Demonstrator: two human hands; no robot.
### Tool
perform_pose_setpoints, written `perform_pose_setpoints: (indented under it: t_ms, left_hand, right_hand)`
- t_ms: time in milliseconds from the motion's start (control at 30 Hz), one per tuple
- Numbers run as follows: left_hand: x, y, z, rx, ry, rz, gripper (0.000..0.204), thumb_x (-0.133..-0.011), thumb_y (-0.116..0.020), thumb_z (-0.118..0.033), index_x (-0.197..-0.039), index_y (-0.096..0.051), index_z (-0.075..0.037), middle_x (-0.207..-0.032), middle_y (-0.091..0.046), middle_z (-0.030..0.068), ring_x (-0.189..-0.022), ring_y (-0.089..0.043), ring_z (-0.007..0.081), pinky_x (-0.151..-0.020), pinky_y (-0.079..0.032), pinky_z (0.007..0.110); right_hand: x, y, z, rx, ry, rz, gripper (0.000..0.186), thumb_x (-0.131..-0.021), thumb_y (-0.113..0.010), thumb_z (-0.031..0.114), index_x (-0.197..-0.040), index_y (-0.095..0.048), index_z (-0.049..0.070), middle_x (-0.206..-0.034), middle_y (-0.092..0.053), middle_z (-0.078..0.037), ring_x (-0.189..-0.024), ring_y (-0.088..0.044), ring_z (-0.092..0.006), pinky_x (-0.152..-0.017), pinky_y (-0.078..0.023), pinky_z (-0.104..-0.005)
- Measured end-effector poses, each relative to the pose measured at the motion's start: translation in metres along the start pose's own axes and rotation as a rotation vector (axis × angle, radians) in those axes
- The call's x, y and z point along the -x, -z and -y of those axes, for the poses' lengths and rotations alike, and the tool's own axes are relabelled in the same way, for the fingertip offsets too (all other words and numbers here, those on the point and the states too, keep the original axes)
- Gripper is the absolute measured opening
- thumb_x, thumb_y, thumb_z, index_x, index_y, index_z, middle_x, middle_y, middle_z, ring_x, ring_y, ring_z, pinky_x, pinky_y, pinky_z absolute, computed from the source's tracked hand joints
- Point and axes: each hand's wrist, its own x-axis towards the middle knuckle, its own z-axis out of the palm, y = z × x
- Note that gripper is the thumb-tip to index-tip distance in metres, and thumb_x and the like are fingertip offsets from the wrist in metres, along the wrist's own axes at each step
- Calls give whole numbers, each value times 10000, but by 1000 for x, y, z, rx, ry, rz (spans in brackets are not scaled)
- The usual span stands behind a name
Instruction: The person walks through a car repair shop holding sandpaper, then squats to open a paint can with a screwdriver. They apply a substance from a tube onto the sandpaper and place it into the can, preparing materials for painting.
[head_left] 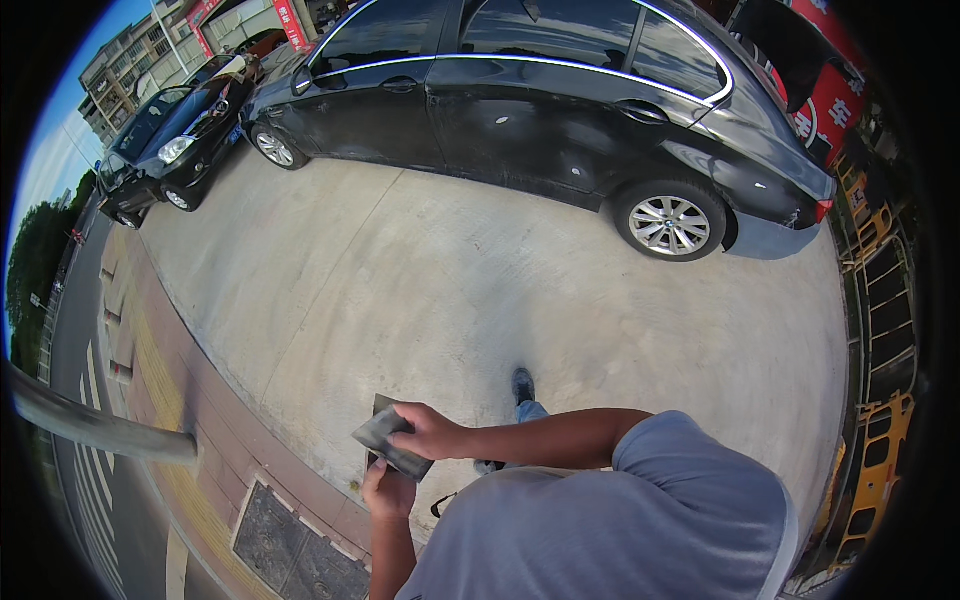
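In front of my body I hold a thin, dark grey sheet [380,430] that looks like sandpaper, folded or in two layers. My right hand [428,432] grips it from the right, its fingers closed over the upper face. From below, my left hand [388,490] pinches the lower edge. Part of the sheet is hidden behind my fingers. Beyond my hands stands a black car [520,110], side-on and apart from them. Dull, scuffed patches and small light spots show on its doors and rear panel.
A second dark car [185,135] is parked at the far left. Yellow barriers [880,450] line the right side. A grey pole [110,425] crosses the left, beside brick paving [180,330] and a road. Dark cover plates [295,545] lie at lower left. Pale concrete [430,270] spreads between me and the car.
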Motion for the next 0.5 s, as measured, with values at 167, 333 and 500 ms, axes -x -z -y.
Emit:
perform_pose_setpoints:
  t_ms: [167, 333, 500]
  left_hand:
    - [2, 4, -10, -25, -87, -156, 760, -766, -537, -153, -1499, -389, -17, -1490, -456, 169, -1390, -436, 338, -1191, -309, 502]
    - [7, -15, -13, -306, -155, 21, 860, -750, -518, -160, -1559, -283, 14, -1549, -370, 200, -1422, -397, 365, -1198, -303, 528]
    - [8, -25, -16, -486, -76, 41, 910, -739, -508, -153, -1584, -216, 15, -1574, -341, 191, -1437, -380, 346, -1188, -312, 528]
  right_hand:
    - [-22, 23, 14, -356, -258, -92, 257, -846, -658, 102, -1080, -621, 2, -986, -665, -67, -902, -603, -128, -785, -509, -326]
    - [-37, 52, 25, -109, -244, -319, 244, -846, -648, 119, -1059, -614, 6, -956, -660, -82, -891, -594, -145, -785, -499, -334]
    - [-34, 44, 13, 123, -83, -301, 195, -868, -658, 151, -904, -517, 20, -797, -548, -54, -767, -487, -111, -672, -459, -352]
